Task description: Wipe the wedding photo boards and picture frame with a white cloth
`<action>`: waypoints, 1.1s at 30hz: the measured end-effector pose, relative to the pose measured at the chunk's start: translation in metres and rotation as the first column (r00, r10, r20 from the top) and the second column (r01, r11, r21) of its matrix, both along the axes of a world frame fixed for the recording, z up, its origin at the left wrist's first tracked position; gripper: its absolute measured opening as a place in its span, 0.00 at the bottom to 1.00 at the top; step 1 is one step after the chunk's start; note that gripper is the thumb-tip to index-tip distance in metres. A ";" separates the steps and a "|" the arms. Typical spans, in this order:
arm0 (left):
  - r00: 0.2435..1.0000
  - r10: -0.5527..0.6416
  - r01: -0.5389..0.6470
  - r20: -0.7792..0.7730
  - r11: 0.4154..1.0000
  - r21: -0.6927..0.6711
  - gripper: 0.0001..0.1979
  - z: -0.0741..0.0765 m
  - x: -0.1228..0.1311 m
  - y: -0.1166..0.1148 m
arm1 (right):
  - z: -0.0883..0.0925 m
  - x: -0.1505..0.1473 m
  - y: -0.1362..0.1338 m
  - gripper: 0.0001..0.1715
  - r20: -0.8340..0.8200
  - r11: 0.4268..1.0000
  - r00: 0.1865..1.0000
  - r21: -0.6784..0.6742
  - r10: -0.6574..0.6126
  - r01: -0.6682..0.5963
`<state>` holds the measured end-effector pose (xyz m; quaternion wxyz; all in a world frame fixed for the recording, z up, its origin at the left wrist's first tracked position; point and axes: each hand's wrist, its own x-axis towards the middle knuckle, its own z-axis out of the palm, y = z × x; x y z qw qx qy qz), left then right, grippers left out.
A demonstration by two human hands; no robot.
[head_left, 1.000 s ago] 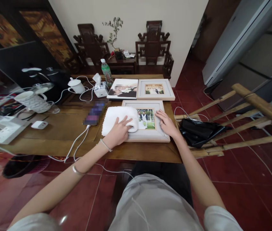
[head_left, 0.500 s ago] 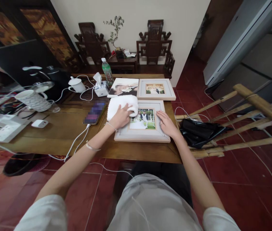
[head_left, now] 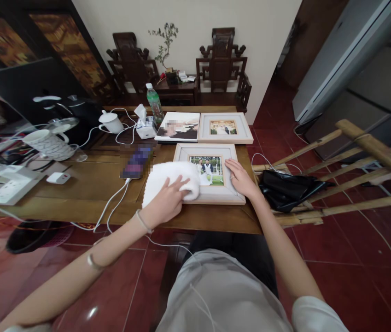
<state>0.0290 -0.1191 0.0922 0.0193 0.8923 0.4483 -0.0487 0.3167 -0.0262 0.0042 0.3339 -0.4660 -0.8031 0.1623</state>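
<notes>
A white framed photo of people outdoors (head_left: 236, 196) lies flat near the front of the wooden table. My left hand (head_left: 170, 200) grips a fluffy white towel (head_left: 160, 180), pressed over the frame's left side and lower left corner. The towel covers part of the frame and spills left onto the table. My right hand (head_left: 242, 179) lies with fingers stretched flat on the frame's right border. Just behind are a second white picture frame (head_left: 245, 134) and, left of it, a print without a frame (head_left: 191, 131).
Left of the towel lies a phone (head_left: 136, 161) with a white cable. Farther left are a tissue box (head_left: 146, 127), a lidded cup (head_left: 111, 122), a patterned mug (head_left: 46, 143) and a power strip (head_left: 15, 186). A bottle (head_left: 154, 102) stands behind. A bamboo rack (head_left: 371, 203) flanks the table's right.
My left hand and the towel have moved toward me and left, from the frame's upper left to its lower left. My right hand has stayed on the right border.
</notes>
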 end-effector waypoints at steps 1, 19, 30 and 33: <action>1.000 0.007 -0.007 0.004 1.000 0.019 0.24 -0.003 0.000 0.013 | 0.000 0.000 0.000 0.37 0.000 1.000 1.000 0.000 0.002 -0.002; 0.997 -0.060 0.054 0.038 0.989 0.140 0.24 -0.019 -0.011 0.051 | -0.005 -0.002 0.002 0.38 -0.071 1.000 0.997 0.013 -0.022 0.023; 0.984 -0.104 0.097 0.143 0.994 0.051 0.27 -0.023 -0.020 -0.004 | -0.005 0.000 0.001 0.37 -0.040 1.000 0.999 0.017 -0.006 0.007; 0.992 -0.047 0.037 0.116 0.995 0.093 0.24 -0.026 -0.020 0.032 | -0.005 0.001 0.002 0.38 -0.050 1.000 0.999 0.018 0.007 -0.006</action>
